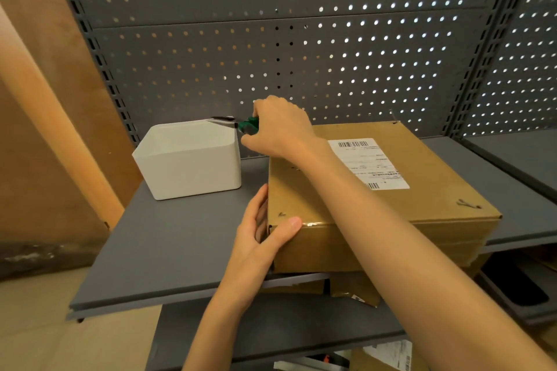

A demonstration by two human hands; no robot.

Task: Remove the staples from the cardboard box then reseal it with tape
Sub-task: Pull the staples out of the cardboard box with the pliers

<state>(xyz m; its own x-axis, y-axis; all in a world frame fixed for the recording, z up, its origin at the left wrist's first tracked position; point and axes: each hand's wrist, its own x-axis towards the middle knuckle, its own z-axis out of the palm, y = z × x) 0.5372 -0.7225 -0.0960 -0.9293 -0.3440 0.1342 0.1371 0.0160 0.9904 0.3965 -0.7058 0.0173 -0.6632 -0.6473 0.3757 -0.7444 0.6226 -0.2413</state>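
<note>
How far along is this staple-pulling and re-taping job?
Early to midway. Staple holes without staples show near the brown cardboard box's left edge. The right hand holds green-handled pliers over the white plastic bin, perhaps dropping a staple; the left hand steadies the box corner. A bent staple remains, and no tape is in view.

Cardboard box (376,211): matt brown, glossy tape on near edge, paper label (366,163). Bin (190,159): smooth white plastic. Shelf (168,244) and pegboard (301,54): matt grey painted metal
</note>
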